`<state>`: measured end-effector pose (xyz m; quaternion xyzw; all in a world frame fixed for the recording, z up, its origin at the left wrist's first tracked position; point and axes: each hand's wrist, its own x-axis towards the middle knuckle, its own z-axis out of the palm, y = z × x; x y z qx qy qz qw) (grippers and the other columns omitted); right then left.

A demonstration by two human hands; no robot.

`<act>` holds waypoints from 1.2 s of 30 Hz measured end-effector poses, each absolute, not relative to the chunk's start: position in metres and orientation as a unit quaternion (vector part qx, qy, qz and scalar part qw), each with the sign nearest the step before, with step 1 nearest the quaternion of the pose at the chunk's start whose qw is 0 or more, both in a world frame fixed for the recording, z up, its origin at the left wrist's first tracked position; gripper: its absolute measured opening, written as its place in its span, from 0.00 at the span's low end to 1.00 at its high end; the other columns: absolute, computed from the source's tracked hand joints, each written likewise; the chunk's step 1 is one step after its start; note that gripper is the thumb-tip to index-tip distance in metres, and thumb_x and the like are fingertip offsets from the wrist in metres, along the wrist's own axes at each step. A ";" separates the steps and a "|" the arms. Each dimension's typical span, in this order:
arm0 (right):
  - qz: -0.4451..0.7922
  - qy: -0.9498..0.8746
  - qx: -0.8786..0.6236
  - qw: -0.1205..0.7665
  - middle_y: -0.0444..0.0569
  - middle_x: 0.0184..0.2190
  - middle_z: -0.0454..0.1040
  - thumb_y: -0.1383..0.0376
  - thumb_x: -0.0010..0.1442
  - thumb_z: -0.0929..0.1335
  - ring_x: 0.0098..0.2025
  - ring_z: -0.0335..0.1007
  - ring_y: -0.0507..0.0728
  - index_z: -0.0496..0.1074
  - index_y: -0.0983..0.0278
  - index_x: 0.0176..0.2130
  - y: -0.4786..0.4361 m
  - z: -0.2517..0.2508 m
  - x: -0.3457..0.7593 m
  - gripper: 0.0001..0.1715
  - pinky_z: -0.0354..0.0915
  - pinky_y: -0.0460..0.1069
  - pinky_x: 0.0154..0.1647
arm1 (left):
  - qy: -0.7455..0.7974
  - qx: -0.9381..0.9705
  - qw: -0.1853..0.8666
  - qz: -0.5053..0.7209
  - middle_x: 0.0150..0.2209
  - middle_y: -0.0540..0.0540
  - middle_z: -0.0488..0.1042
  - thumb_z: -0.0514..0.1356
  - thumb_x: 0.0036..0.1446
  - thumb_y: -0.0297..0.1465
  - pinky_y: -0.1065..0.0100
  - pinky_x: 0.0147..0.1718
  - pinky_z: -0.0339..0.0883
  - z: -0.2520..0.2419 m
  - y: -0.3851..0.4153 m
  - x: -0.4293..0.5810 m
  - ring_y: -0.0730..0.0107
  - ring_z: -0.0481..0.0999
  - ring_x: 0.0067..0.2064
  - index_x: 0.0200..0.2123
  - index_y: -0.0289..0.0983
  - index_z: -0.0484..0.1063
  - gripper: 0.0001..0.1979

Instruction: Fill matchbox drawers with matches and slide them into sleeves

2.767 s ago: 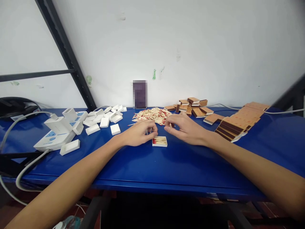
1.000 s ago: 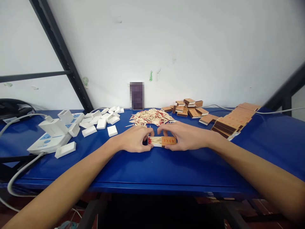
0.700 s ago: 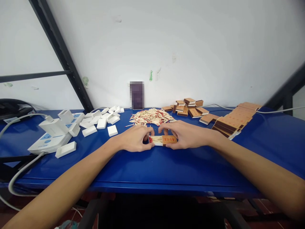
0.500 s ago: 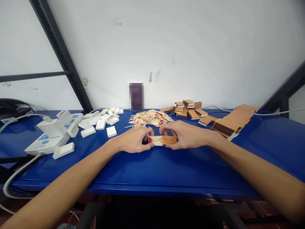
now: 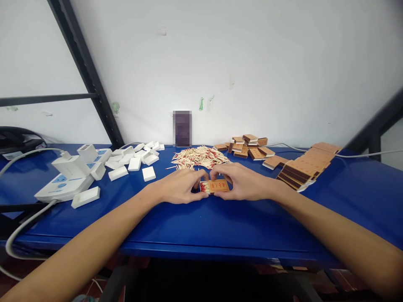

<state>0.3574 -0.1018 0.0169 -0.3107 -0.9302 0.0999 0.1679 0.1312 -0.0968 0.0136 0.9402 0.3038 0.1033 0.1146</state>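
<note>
Between my hands is a matchbox, made of an orange-brown sleeve (image 5: 219, 186) and a white inner tray (image 5: 204, 186) filled with red-tipped matches. The tray sticks out of the sleeve's left end by a short length. My left hand (image 5: 182, 185) pinches the tray's exposed end between thumb and fingers. Gripping the sleeve from the right, my right hand (image 5: 241, 181) has its thumb on the near side and fingers on the far side. Just beyond lies a heap of loose matches (image 5: 201, 157).
Several white trays (image 5: 134, 164) are scattered left of the heap. Filled-looking matchboxes (image 5: 250, 144) are piled at the back right, beside a stack of flat sleeves (image 5: 310, 161). A white power strip (image 5: 63, 186) with cables sits at the left, on the blue table (image 5: 201, 226).
The tray has slid further right into the sleeve, so less of the matches shows. My left hand has moved slightly right with it. The view has shifted a little.
</note>
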 end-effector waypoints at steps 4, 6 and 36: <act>0.107 -0.939 -0.275 0.178 0.48 0.38 0.73 0.64 0.56 0.69 0.37 0.68 0.55 0.68 0.62 0.44 -0.104 0.009 0.351 0.14 0.61 0.49 0.37 | 0.288 0.924 0.205 0.149 0.30 0.52 0.70 0.62 0.55 0.45 0.69 0.27 0.58 0.009 -0.095 0.132 0.70 0.70 0.30 0.45 0.39 0.59 0.22; 0.096 -0.948 -0.251 0.167 0.51 0.44 0.71 0.64 0.59 0.68 0.42 0.68 0.57 0.69 0.61 0.47 -0.105 0.007 0.349 0.15 0.63 0.50 0.42 | 0.284 0.913 0.244 0.162 0.30 0.53 0.70 0.65 0.53 0.44 0.70 0.28 0.60 0.006 -0.093 0.131 0.70 0.70 0.30 0.45 0.40 0.57 0.24; -0.033 -0.950 -0.304 0.070 0.52 0.43 0.67 0.57 0.64 0.64 0.36 0.67 0.56 0.69 0.63 0.45 -0.103 0.006 0.351 0.15 0.61 0.49 0.34 | 0.300 0.939 0.106 0.129 0.30 0.52 0.70 0.64 0.51 0.47 0.69 0.29 0.56 0.011 -0.088 0.127 0.70 0.68 0.30 0.42 0.39 0.65 0.22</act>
